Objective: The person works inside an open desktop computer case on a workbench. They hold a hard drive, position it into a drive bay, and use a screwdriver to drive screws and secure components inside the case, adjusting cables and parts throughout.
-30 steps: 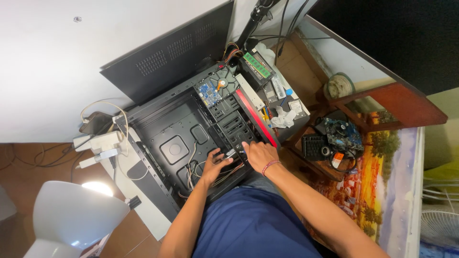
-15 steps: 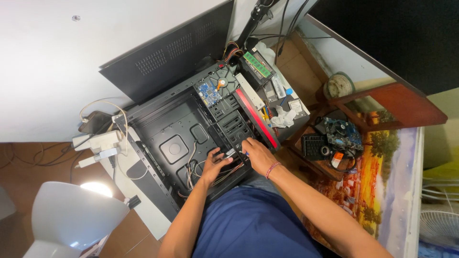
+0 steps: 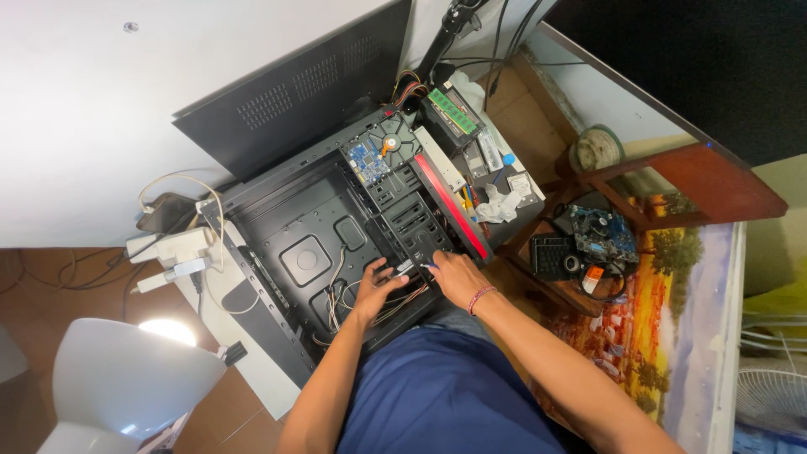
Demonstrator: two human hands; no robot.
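Computer case (image 3: 294,219) lies open right under me — my left hand (image 3: 375,287) grips the small black part (image 3: 402,271), my right hand (image 3: 451,276) touches it, fingers bent.

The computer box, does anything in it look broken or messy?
Nothing looks broken. The black computer case lies open, its side panel leaning on the wall. Loose wires sprawl by the left hand, and parts clutter the small table.
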